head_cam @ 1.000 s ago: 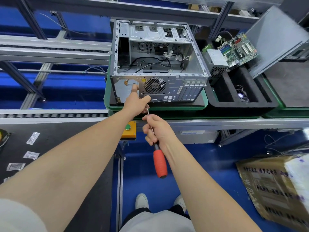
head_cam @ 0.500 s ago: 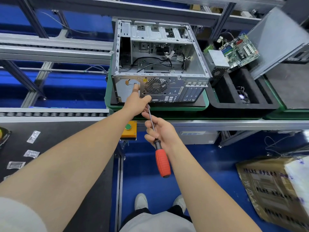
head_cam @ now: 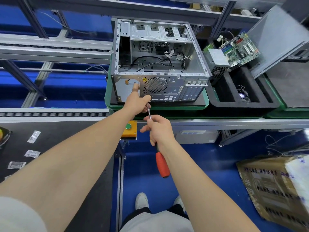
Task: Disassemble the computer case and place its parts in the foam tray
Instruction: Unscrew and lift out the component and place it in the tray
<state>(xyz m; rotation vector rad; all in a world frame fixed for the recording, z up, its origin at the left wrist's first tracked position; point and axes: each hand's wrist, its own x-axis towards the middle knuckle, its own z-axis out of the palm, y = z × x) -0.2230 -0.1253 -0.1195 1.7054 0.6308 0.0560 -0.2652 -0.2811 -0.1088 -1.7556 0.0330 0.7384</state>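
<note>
The open grey computer case [head_cam: 158, 64] lies on a green pallet, rear panel facing me, loose black cables inside. My left hand [head_cam: 136, 99] reaches to the rear panel, index finger stretched up onto the blank plate left of the fan grille; the other fingers are curled near the screwdriver's shaft. My right hand [head_cam: 158, 129] grips a red-handled screwdriver [head_cam: 162, 164] by its metal shaft, tip pointing up toward the left hand. The black foam tray [head_cam: 234, 104] sits right of the case and holds a power supply [head_cam: 217, 62], a motherboard [head_cam: 240, 49] and a small fan [head_cam: 243, 95].
A grey side panel [head_cam: 280, 39] leans at the far right. An orange box with a green button [head_cam: 128, 129] sits on the conveyor's front rail. Small plastic bags [head_cam: 31, 153] lie on the black bench at left. A cardboard box [head_cam: 275, 186] stands on the blue floor.
My right hand has shifted slightly along the screwdriver shaft, bringing the tip closer to the left hand. The left hand stays on the rear panel.
</note>
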